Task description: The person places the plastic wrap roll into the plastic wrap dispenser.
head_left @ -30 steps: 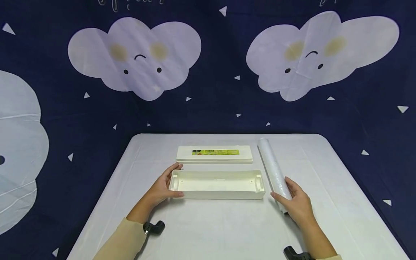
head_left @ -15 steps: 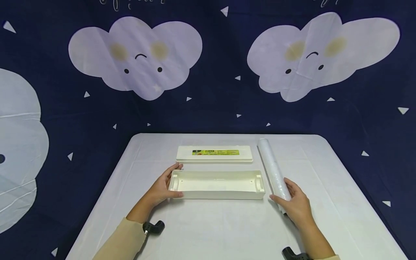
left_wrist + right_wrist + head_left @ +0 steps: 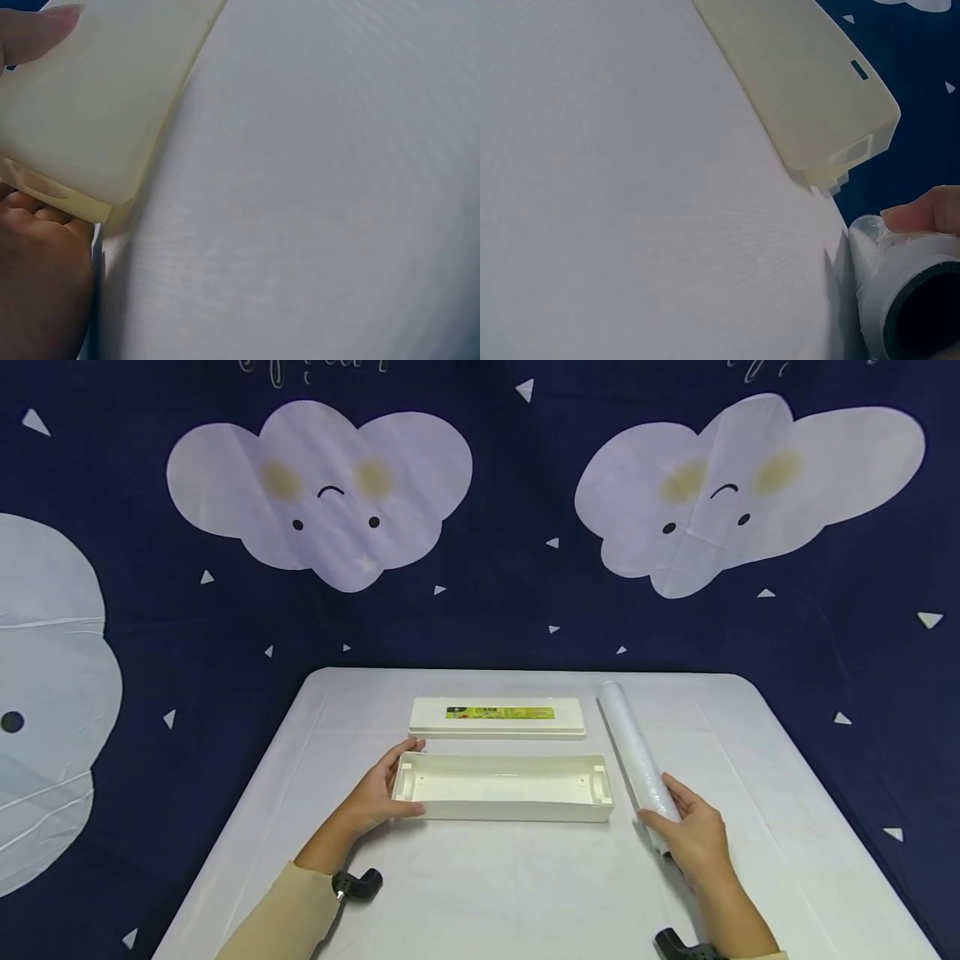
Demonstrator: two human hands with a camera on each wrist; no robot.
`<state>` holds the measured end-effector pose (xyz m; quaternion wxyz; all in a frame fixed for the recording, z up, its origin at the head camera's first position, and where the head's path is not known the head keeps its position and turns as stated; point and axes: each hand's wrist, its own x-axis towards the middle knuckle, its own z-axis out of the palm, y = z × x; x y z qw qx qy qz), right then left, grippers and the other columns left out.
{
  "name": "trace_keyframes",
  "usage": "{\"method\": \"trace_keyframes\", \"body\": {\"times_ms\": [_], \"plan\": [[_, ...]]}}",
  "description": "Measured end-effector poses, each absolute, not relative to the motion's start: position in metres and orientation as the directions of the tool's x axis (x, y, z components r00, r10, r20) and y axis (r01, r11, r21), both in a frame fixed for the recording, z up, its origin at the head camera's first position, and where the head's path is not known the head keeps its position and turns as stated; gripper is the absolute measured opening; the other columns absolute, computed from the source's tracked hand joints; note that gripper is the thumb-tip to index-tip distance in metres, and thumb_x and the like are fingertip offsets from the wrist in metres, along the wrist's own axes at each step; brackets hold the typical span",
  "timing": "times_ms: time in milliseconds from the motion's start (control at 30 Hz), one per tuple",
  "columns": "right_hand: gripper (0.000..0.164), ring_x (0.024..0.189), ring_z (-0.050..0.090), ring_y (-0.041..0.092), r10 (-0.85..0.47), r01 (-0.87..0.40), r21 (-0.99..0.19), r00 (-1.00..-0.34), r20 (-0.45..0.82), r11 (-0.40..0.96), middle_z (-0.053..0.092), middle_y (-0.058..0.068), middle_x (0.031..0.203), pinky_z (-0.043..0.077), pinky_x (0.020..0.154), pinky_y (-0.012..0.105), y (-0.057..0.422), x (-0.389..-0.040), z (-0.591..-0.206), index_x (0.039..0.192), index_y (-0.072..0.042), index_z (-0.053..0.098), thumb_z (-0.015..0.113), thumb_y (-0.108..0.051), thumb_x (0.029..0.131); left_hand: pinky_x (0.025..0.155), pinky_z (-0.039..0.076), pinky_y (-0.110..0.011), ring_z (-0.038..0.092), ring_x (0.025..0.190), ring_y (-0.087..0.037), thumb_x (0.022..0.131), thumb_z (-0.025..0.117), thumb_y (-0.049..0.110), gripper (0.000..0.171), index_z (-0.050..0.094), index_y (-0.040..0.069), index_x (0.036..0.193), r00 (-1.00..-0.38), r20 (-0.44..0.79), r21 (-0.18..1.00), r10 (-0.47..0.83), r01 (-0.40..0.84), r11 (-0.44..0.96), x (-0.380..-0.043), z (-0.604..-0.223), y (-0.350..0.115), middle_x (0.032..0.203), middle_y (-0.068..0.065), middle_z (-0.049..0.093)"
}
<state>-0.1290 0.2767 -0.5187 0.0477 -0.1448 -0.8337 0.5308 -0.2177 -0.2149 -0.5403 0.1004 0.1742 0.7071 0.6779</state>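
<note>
Left hand: the left hand (image 3: 369,797) grasps the left end of the box, thumb on the front wall, fingers round the end.
Box: the long, cream-white, hard plastic box (image 3: 502,811) stands open side up on the white-covered surface (image 3: 517,885), with no roll or cover in it.
Cover: the flat, cream-white plastic cover (image 3: 495,727) with a yellow-green printed label (image 3: 500,712) lies just behind the box, apart from it.
Roll: the long, shiny, whitish roll of film (image 3: 633,747), its end showing a dark hollow core, slants along the box's right side without touching it; whether its near end is lifted is hard to tell.
Right hand: the right hand (image 3: 693,835) grasps the roll by its near end, thumb to the left, fingers across.
Done, as judged: box opened, cover off, all three parts separate, two of them in hand.
Left undone, as judged: roll and box not joined, cover not on.
</note>
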Motion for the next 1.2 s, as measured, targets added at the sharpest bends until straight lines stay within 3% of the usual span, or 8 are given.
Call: {"method": "trace_keyframes", "body": {"times_ms": [233,333,600,767,967,1200], "plan": [[0.085,0.145,0.04,0.042,0.285,0.188,-0.909,-0.955,-0.082,0.371,0.041,0.028,0.157,0.039,0.111,0.051,0.278,-0.129,-0.513,0.159,0.003,0.04,0.086,-0.008,0.088,0.115,0.037,-0.033,0.029,0.152,-0.038,0.063,0.092,-0.016,0.123,0.027,0.005,0.165,-0.919,0.086,0.995,0.384,0.1,0.016,-0.217,-0.539,-0.214,0.169,-0.011,0.031],[0.084,0.144,0.042,0.039,0.284,0.187,-0.914,-0.955,-0.084,0.359,0.043,0.027,0.156,0.042,0.109,0.042,0.279,-0.13,-0.511,0.158,0.003,0.042,0.087,-0.008,0.087,0.116,0.036,-0.033,0.029,0.152,-0.037,0.063,0.093,-0.016,0.123,0.027,0.005,0.165,-0.921,0.086,0.994,0.38,0.102,0.023,-0.217,-0.539,-0.214,0.169,-0.012,0.031],[0.085,0.142,0.043,0.042,0.264,0.156,-0.903,-0.963,-0.05,0.4,0.046,0.028,0.154,0.045,0.096,0.015,0.291,-0.132,-0.498,0.157,0.002,0.044,0.089,-0.013,0.087,0.117,0.034,-0.031,0.026,0.154,-0.036,0.064,0.091,-0.018,0.123,0.025,0.003,0.165,-0.917,0.09,0.995,0.388,0.101,0.006,-0.217,-0.539,-0.214,0.169,-0.013,0.029],[0.086,0.141,0.043,0.045,0.225,0.115,-0.896,-0.974,-0.017,0.428,0.046,0.029,0.154,0.044,0.084,0.005,0.298,-0.135,-0.486,0.157,0.002,0.045,0.09,-0.015,0.086,0.118,0.031,-0.034,0.024,0.154,-0.037,0.064,0.092,-0.016,0.123,0.024,0.002,0.165,-0.917,0.088,0.995,0.388,0.099,0.007,-0.218,-0.541,-0.214,0.169,-0.014,0.029],[0.086,0.141,0.044,0.044,0.166,0.08,-0.878,-0.986,-0.001,0.473,0.045,0.024,0.156,0.045,0.08,0.006,0.301,-0.142,-0.469,0.158,-0.003,0.046,0.091,-0.019,0.086,0.119,0.03,-0.035,0.025,0.154,-0.036,0.065,0.092,-0.014,0.123,0.024,0.002,0.165,-0.918,0.09,0.994,0.386,0.105,0.02,-0.218,-0.541,-0.215,0.169,-0.014,0.029],[0.082,0.136,0.048,0.041,0.035,-0.023,-0.856,-0.998,0.048,0.516,0.049,0.019,0.155,0.052,0.077,0.015,0.303,-0.155,-0.456,0.157,-0.011,0.052,0.091,-0.027,0.087,0.114,0.035,-0.025,0.025,0.154,-0.037,0.064,0.093,-0.015,0.124,0.023,0.002,0.165,-0.916,0.097,0.993,0.39,0.116,0.024,-0.219,-0.541,-0.214,0.169,-0.013,0.03]]}}
